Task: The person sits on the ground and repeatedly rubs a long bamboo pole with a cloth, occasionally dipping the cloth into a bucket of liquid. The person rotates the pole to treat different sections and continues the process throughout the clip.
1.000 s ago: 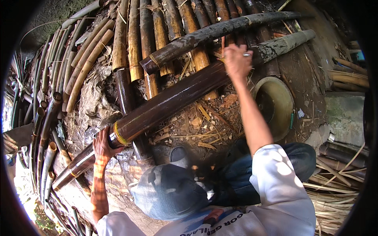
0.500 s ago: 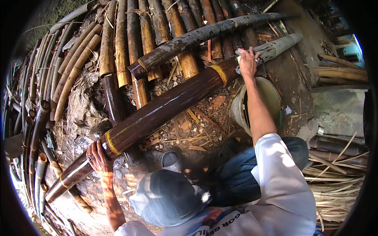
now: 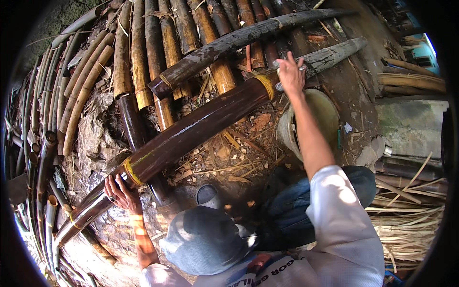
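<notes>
A thick, dark, wet bamboo pole lies slantwise in front of me, with yellowish rings at its joints and a paler grey far end. My left hand is laid over its lower left part, just below a joint, fingers curled across the surface. Farther up, by the upper right joint, my right hand presses on the pole. A grey-white wad shows partly from under its palm; its exact kind is hidden. Below my right forearm stands a round, pale bucket, partly covered by the arm.
Another grey bamboo pole lies across a row of brown bamboo poles at the far side. More poles are stacked at the left. Split strips lie in a heap at the right. Wood chips litter the ground.
My right hand has slid slightly down-left along the pole, with the wad under it. My left hand stays by its joint. The whole view has shifted a little.
</notes>
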Tool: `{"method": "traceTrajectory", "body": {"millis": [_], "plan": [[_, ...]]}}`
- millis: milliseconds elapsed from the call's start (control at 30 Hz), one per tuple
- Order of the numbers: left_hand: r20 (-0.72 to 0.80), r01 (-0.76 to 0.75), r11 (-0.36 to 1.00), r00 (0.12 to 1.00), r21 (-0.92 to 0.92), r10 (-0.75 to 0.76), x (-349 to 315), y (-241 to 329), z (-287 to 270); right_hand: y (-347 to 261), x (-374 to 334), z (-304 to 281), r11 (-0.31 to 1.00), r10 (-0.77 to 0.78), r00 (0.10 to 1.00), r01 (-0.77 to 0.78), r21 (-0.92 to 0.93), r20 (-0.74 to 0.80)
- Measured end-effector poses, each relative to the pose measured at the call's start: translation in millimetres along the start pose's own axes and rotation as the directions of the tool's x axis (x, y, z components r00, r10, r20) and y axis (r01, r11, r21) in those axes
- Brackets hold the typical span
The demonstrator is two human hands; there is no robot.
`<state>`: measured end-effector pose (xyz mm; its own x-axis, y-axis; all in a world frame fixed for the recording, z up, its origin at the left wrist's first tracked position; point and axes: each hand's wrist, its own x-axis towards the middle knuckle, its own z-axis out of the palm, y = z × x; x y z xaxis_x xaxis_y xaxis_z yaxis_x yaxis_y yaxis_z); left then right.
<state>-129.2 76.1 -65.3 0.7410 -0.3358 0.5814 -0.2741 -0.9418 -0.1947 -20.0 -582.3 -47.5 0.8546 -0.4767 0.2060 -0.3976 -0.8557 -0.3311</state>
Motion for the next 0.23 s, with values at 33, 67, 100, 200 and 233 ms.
{"method": "traceTrajectory", "body": {"millis": [33, 67, 100, 200, 233], "plan": [[-0.015, 0.02, 1.0, 1.0, 0.014, -0.02, -2.8, 1.7, -1.3, -13.2, 16.0, -12.8, 0.989, 0.093, 0.991, -0.081, -0.125, 0.1], [-0.021, 0.026, 0.999, 0.999, 0.022, -0.025, -5.2, 3.4, -1.8, -29.4, 15.1, -18.2, 0.985, 0.114, 0.974, -0.085, -0.153, 0.194], [-0.023, 0.03, 0.998, 0.999, 0.051, -0.029, -8.3, -1.8, -7.6, -81.1, -0.8, -16.2, 0.983, 0.125, 0.946, -0.078, -0.165, 0.298], [0.025, 0.037, 0.997, 0.999, 0.074, -0.039, -14.7, -6.6, -8.5, -196.4, -75.7, -2.1, 0.977, -0.072, 0.864, 0.162, -0.14, 0.498], [0.039, 0.043, 0.997, 0.998, 0.069, -0.046, -16.2, -6.7, -8.5, -199.2, -78.0, -1.0, 0.977, -0.074, 0.86, 0.164, -0.137, 0.504]]}}
